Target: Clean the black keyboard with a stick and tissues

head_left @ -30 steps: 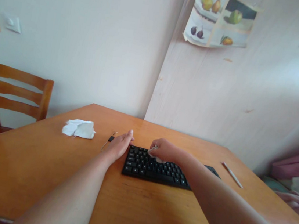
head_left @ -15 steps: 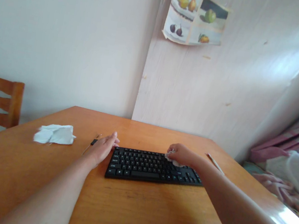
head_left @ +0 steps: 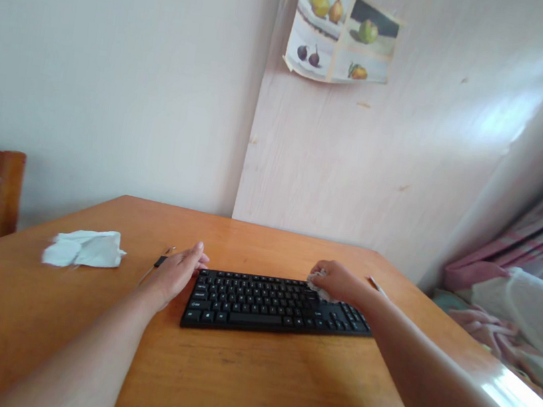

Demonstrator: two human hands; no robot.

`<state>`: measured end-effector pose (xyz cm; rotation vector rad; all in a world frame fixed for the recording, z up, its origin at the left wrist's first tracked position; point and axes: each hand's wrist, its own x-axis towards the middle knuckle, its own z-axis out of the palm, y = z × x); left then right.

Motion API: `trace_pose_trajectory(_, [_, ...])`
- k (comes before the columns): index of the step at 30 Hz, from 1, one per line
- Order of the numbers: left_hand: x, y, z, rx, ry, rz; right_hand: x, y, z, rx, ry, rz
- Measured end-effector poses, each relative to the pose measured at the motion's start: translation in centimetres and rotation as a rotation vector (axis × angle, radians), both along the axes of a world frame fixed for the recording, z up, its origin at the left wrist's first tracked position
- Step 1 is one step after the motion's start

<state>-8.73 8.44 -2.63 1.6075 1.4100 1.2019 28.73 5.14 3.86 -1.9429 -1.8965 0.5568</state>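
A black keyboard [head_left: 252,302] lies flat on the wooden table [head_left: 206,383]. At its back left corner is my left hand [head_left: 181,270], thumb up and fingers stretched out, resting against or very close to the edge. My right hand [head_left: 334,280] is closed around a crumpled white tissue [head_left: 318,290], pressed on the keys toward the keyboard's right side. My right hand and forearm hide part of the keys there.
A white tissue [head_left: 88,249] lies on the left of the table. Near my left hand is a small black object [head_left: 161,261] with a thin cord. A pen-like stick [head_left: 377,286] lies beyond my right forearm. A wooden chair [head_left: 9,193] stands at left.
My right hand has slid a little to the right over the keys with the tissue. The left hand stays at the keyboard's corner. The whole view has shifted slightly.
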Motion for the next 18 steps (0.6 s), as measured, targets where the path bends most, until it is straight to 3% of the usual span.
trace_pose_trajectory(7, [-0.1,0.1,-0.3,0.002,0.009,-0.019,-9.2,0.3,0.1,0.086,0.15,0.215])
trace_pose_trajectory(12, [-0.2,0.2,-0.3,0.019,0.039,-0.038,-16.1,0.7,-0.1,0.109,0.097,0.362])
trace_pose_trajectory(18, [-0.3,0.0,0.2,0.044,0.102,-0.049,-20.7,1.4,-0.4,0.166,-0.014,0.558])
